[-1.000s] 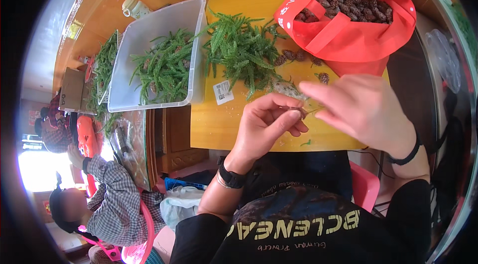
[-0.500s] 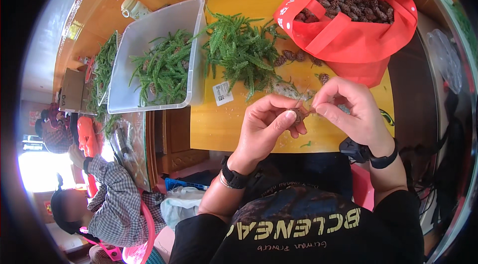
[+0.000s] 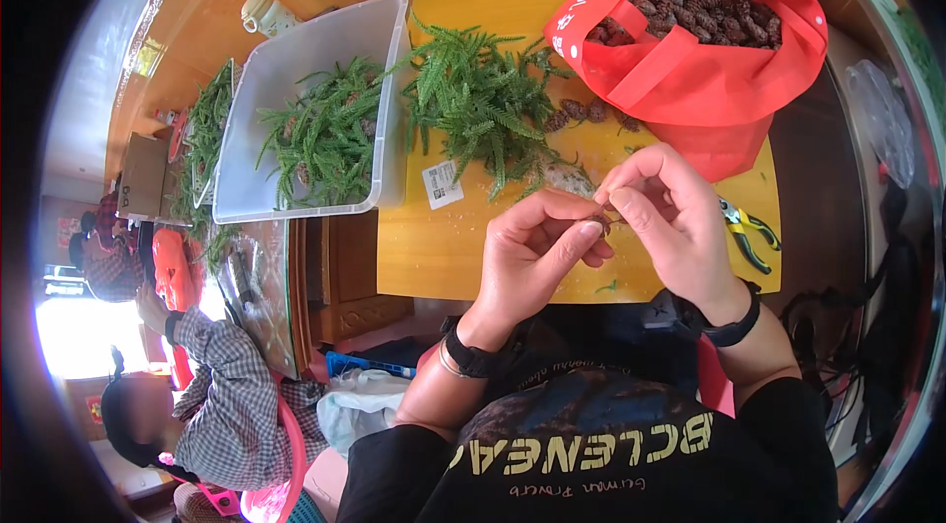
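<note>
In the head view, the left hand [image 3: 540, 252] is clamped with thumb and fingers on a small brown cone [image 3: 602, 224], held just above the near part of the yellow desk [image 3: 434, 262]. The right hand [image 3: 680, 232] has its thumb and fingertips together, right beside the cone; whether a thin strand is pinched there is too small to tell.

The work looks to be midway, with this cone in handling. Inside the clear bin [image 3: 246, 129], green sprigs [image 3: 340, 124] lie with cones among them, which suggests a batch already done, though any joins cannot be made out. Much seems left: a green pile [image 3: 473, 109] sits on the desk, a few loose cones [image 3: 587, 110] lie beside it, and the red bag [image 3: 724, 94] is well filled with more. Pliers [image 3: 752, 232] with yellow and black handles lie to the right of the right hand.

As for writing, a white label [image 3: 442, 184] carries a square code and fine print too small to read. The bag bears white characters, and the black shirt [image 3: 631, 424] has large pale-yellow lettering, upside down here, with smaller script. No brand is clear.
</note>
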### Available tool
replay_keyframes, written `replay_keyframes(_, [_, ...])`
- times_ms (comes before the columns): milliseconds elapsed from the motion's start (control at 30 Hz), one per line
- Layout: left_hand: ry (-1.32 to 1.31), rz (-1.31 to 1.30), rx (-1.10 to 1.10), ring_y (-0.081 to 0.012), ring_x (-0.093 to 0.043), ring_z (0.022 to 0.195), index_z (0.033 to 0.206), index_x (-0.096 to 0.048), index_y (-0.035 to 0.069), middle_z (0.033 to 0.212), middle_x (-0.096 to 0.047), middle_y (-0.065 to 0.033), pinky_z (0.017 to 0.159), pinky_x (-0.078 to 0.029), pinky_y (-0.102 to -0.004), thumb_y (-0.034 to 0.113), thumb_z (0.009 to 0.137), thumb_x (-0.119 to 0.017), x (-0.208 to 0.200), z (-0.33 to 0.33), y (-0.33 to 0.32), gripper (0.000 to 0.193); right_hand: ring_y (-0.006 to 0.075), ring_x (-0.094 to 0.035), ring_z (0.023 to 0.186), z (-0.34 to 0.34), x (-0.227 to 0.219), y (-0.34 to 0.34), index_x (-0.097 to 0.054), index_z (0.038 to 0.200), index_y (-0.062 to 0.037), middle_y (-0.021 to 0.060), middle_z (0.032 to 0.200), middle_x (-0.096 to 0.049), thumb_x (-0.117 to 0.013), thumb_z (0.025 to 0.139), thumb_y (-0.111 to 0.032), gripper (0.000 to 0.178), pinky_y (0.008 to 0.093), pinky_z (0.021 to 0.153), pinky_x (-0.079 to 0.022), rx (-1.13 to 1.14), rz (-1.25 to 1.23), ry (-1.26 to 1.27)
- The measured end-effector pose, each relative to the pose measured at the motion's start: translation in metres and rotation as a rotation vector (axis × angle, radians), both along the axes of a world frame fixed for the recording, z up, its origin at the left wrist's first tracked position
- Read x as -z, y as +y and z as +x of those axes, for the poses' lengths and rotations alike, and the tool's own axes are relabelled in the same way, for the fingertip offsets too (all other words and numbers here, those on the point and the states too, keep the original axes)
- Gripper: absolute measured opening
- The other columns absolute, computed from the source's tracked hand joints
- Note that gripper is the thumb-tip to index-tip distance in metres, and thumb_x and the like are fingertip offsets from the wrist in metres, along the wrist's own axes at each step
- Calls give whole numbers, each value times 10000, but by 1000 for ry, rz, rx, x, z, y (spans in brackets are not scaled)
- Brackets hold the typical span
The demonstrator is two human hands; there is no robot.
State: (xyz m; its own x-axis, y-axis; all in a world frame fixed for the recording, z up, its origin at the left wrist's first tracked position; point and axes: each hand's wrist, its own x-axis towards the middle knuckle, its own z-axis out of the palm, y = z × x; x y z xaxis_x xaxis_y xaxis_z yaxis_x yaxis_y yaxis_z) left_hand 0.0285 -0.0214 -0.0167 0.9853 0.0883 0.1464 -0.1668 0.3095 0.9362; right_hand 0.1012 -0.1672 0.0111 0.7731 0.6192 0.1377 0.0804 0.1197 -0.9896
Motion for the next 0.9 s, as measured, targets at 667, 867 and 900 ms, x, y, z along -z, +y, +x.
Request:
replay_keyframes(667, [-88, 280, -118, -179, -636, 737, 920, -565, -67, 945, -571, -135, 643, -541, -245, -106, 786, -565, -2, -2, -2, 140, 89, -524, 807, -3, 10, -1, -477, 907, -16, 67, 866, -564, -519, 873, -64, 72, 224, 762, -419, 51, 102, 106])
replay_keyframes(867, [10, 69, -143, -147, -624, 684, 924, -566, -43, 862, -592, -109, 567, -518, -227, -26, 829, -566, -2, -7, 2, 97, 75, -533, 846, 7, 7, -2, -511, 989, 2, 44, 907, -582, -509, 882, -78, 133, 200, 719, -406, 93, 240, 35])
replay_keyframes(900, [8, 68, -151, -147, -624, 684, 924, -566, -43, 862, -592, -109, 567, -518, -227, -26, 829, -566, 1, -9, 6, 97, 106, -548, 889, 9, -2, -4, -496, 1036, 10, 62, 938, -589, -491, 900, -142, 205, 239, 764, -420, 140, 219, 85])
